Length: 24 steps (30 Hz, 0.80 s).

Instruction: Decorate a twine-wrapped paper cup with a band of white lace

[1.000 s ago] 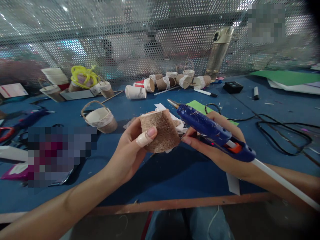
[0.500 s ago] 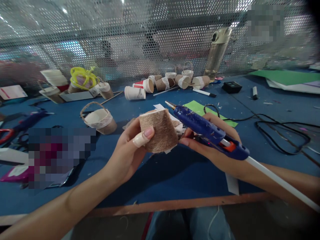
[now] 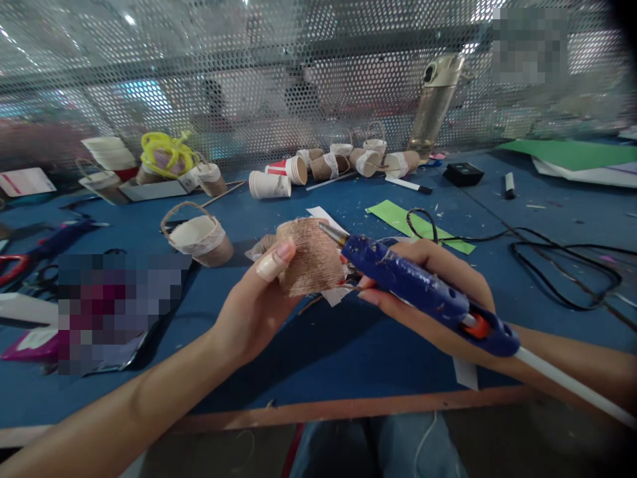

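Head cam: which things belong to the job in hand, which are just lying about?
In the job:
- brown twine-wrapped cup, in the left hand
- blue plastic glue gun, in the right hand

Probably just lying about:
- tall clear bottle with cream lid
- white black-capped marker
- small black box
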### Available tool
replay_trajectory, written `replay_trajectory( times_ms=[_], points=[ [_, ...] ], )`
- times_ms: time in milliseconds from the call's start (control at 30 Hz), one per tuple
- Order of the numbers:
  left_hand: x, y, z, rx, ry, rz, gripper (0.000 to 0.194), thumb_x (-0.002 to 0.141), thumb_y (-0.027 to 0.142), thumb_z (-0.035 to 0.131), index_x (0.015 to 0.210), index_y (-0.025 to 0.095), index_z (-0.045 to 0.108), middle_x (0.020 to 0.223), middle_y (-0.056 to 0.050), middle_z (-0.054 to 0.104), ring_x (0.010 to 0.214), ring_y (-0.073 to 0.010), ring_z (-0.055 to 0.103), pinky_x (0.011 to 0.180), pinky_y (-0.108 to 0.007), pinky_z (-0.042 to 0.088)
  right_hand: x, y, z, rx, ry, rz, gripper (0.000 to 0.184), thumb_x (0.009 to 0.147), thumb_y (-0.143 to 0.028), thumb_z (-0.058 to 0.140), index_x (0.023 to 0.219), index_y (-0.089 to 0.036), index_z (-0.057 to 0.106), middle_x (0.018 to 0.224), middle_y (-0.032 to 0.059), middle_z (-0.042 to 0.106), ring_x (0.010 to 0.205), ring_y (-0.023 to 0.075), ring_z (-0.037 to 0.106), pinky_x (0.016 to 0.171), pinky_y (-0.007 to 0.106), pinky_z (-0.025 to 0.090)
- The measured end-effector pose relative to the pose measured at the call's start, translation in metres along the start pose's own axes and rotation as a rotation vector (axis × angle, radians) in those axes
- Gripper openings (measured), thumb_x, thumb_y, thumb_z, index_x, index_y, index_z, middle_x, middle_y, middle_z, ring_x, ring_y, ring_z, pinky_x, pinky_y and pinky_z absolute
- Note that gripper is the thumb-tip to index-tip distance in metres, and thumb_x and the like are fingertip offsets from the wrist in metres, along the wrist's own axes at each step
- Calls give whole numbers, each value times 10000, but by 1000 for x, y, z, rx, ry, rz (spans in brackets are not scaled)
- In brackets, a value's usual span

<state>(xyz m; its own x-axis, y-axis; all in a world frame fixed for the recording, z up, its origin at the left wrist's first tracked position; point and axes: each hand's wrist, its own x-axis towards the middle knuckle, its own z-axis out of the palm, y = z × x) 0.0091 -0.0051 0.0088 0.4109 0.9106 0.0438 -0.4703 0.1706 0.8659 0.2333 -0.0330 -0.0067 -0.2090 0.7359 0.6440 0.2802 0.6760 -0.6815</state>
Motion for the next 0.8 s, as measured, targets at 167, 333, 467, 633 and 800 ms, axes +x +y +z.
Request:
replay_trajectory(
  times_ms=[167, 333, 467, 633, 800],
  points=[
    [0, -1, -4, 50, -4, -5, 323, 981, 315, 591, 1228, 141, 707, 1096, -90, 790, 1011, -251, 725, 916, -344, 575, 4, 4, 2, 84, -44, -113, 278, 798, 8, 714, 895, -222, 592, 926, 8, 716, 876, 188, 709, 807, 322, 558],
    [0, 5, -1, -6, 53, 66, 287, 938, 321, 631, 1139, 150, 742, 1050, -69, 799, 934, -236, 736, 842, -331, 596, 5, 9, -2, -17, 40, -48, 256, 774, -73, 783, 911, -226, 629, 930, 21, 725, 855, 207, 702, 786, 346, 554],
    [-2, 7, -2, -6, 126, 89, 288, 890, 313, 682, 1121, 156, 750, 1064, -64, 799, 950, -229, 727, 848, -324, 584, 1, 8, -5, -11, 48, -18, 237, 792, -101, 776, 934, -238, 645, 916, 15, 733, 821, 213, 704, 767, 366, 562],
    [-4, 8, -6, 23, 44, 109, 458, 892, 332, 674, 1321, 174, 654, 1052, -70, 789, 995, -280, 716, 903, -393, 553, 0, 10, -10, 148, -212, -133, 252, 841, -55, 703, 1016, -223, 632, 930, 29, 720, 857, 199, 703, 793, 350, 579],
    [-5, 11, -6, 79, 11, 114, 540, 853, 358, 717, 1359, 188, 627, 1136, -80, 764, 1008, -293, 702, 858, -380, 561, 5, 9, -12, 123, -216, -217, 150, 879, -89, 669, 886, -225, 606, 1006, 62, 688, 968, 216, 689, 871, 397, 576]
  ],
)
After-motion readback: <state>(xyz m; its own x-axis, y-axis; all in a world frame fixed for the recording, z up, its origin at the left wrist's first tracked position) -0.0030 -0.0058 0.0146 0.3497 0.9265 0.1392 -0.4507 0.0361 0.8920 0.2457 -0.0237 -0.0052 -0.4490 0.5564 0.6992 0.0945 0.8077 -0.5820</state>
